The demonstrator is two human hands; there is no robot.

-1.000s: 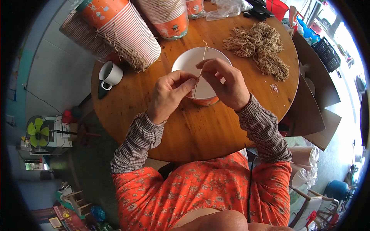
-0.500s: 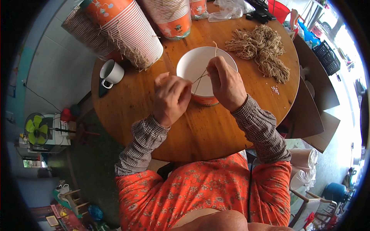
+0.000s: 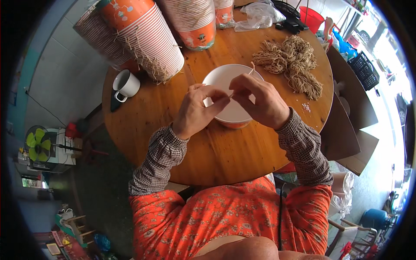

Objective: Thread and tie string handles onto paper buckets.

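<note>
Over the mouth of a paper tub (image 3: 221,74), white inside and orange outside, both my hands meet fingertip to fingertip. My left hand (image 3: 197,108) is closed in a pinch on a thin tan string. My right hand (image 3: 262,99) pinches the same string, and a loose end of the string (image 3: 253,67) sticks up beyond its knuckles. Where the string runs between the fingertips is mostly hidden. The tub stands upright on the round wooden table (image 3: 208,160), partly covered by my hands.
Tall stacks of nested tubs (image 3: 149,41) stand at the far left, strings hanging off one. A white mug (image 3: 126,84) sits by the left edge. At the right lie a bundle of tan strings (image 3: 290,63) and small pale bits (image 3: 306,106). Open cardboard boxes (image 3: 342,130) flank the table.
My hands have come together, their fingertips now meeting. The crossed string seen between them earlier is mostly hidden. The view has shifted slightly.
</note>
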